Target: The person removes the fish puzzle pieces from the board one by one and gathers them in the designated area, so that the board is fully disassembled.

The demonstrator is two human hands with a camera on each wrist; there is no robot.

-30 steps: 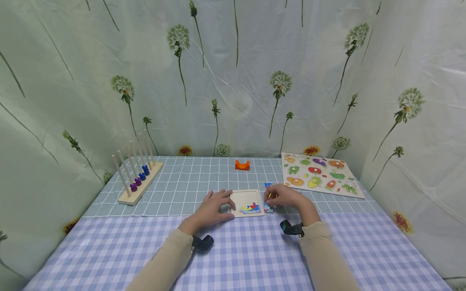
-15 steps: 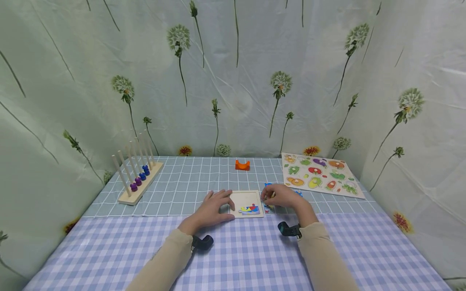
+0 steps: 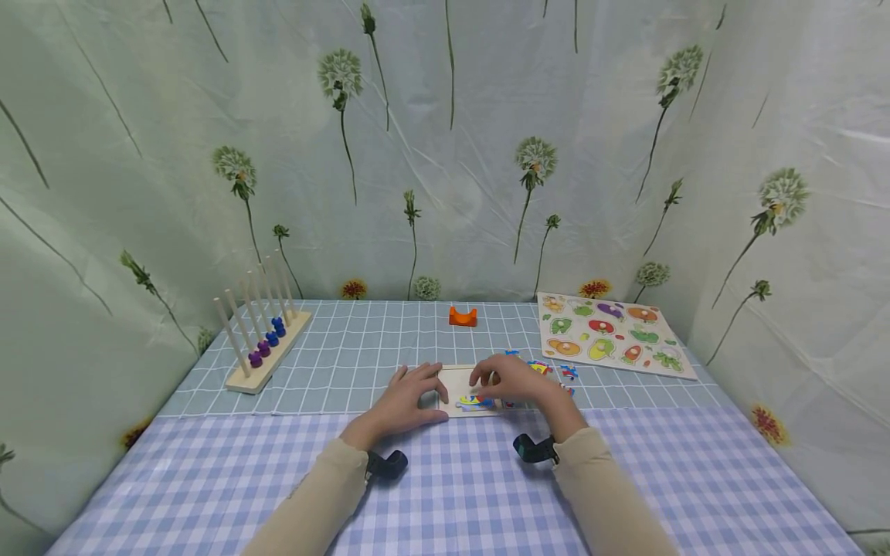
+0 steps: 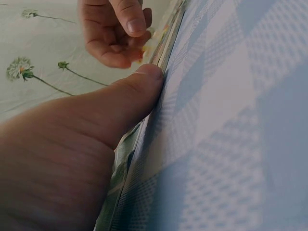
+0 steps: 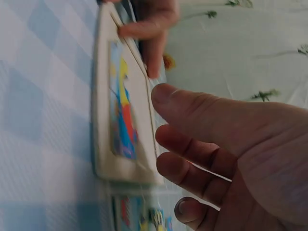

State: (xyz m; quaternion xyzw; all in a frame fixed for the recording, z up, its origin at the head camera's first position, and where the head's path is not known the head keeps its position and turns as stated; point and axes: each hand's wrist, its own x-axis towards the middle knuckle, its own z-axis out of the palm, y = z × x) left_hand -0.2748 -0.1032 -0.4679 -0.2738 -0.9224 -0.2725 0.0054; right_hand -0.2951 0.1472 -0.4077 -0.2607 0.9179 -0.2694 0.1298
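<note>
A shallow wooden puzzle tray (image 3: 455, 378) lies before me, with joined colourful puzzle pieces (image 5: 125, 115) along its near side. My left hand (image 3: 410, 398) rests on its left edge, fingers spread and thumb (image 4: 139, 82) at the near corner. Over the tray's right part hangs my right hand (image 3: 514, 382), thumb and fingers bent together. Red and yellow colour shows at its fingertips in the left wrist view, seemingly a small puzzle piece (image 4: 141, 55) pinched there. The right wrist view hides that piece behind the thumb and fingers.
Several loose puzzle pieces (image 3: 568, 371) lie right of the tray. A vegetable puzzle board (image 3: 612, 332) is at the back right. An orange curved block (image 3: 463, 316) sits behind the tray. A peg rack (image 3: 271, 355) with purple and blue pieces stands at the left.
My right hand has moved left from the loose pieces to above the tray, uncovering several pieces behind it. My left hand stays in place on the tray's edge.
</note>
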